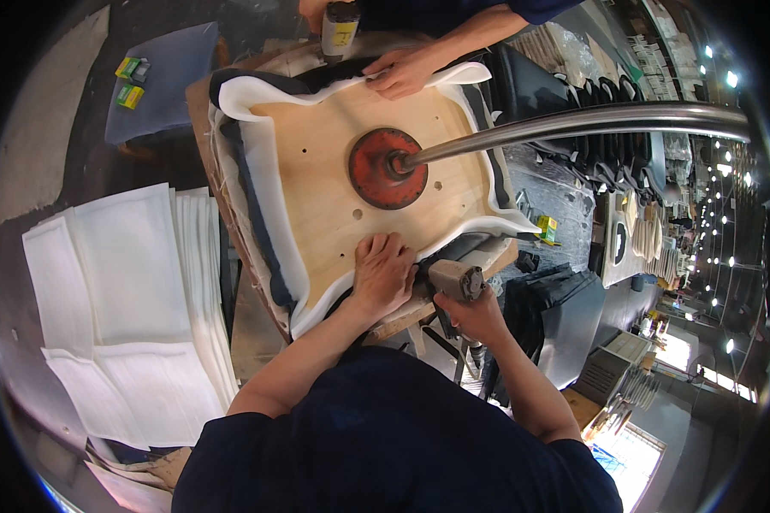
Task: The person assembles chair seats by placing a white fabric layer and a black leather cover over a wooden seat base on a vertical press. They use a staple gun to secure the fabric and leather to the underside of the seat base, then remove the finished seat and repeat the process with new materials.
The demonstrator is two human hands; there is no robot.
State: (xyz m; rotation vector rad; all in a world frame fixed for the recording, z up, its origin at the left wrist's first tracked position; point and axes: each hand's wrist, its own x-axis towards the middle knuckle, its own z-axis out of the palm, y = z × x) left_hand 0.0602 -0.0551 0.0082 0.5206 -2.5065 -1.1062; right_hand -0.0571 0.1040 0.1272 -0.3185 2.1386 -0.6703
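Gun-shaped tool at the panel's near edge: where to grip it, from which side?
Gun-shaped tool: probably by its handle, from the person's right. The right hand wraps it there, below the bulky top beside the panel; the metal fitting underneath makes coming from below look awkward.

Place: workshop, upholstery type, big hall
Bench: wooden table (198, 120) mid-view, bearing board (316, 205), white padding (265, 162) and dark fabric (257, 227) round board's rim
Clamp: red disc (366, 171) pressed on board, steel rod (590, 122) running off toward 2 o'clock
Tools: pistol-grip, one tool (455, 279) at 4 o'clock, second tool (340, 34) at 12
Crew: co-worker's hand (399, 73) at 12 o'clock, same bench
Stock: white sheets (128, 265) piled, 9 o'clock; black pieces (569, 321) stacked, 4 o'clock
Supplies: yellow-green boxes (129, 95), 10 o'clock
Building: many lights (730, 345) toward 3 o'clock, bright window (633, 462) at 4
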